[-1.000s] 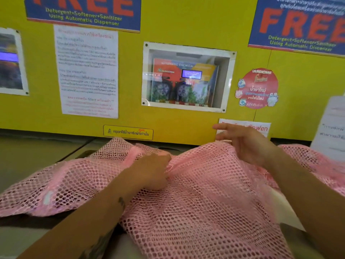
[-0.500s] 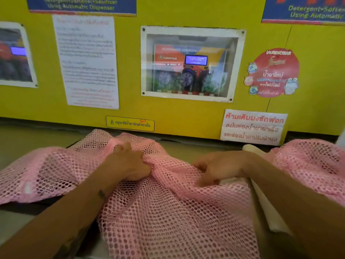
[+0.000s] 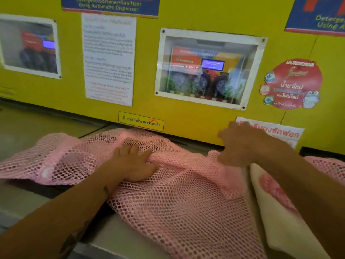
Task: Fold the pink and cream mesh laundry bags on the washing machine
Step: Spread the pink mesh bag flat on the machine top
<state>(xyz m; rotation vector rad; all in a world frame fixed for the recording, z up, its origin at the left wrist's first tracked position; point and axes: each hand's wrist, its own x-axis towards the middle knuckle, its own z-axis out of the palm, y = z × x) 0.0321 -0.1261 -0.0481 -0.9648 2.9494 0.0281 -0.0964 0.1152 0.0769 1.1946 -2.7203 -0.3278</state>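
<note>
A large pink mesh laundry bag point(image 3: 186, 212) lies rumpled across the washing machine top point(image 3: 119, 242), spreading left and right. My left hand point(image 3: 134, 163) rests flat on its middle, fingers apart, pressing the mesh down. My right hand point(image 3: 240, 144) hovers blurred just above the bag's far edge near the wall, fingers spread and holding nothing. A cream bag point(image 3: 280, 221) lies at the right, partly under my right forearm, with pink mesh showing on it.
A yellow wall panel point(image 3: 186, 116) stands right behind the bags, carrying a glazed dispenser window point(image 3: 209, 68), paper notices and stickers. A dark gap runs along the machine top at the left under the pink mesh.
My right hand let go of the pink mesh and lifted toward the wall. My left hand went from gripping a fold to lying flat on the bag.
</note>
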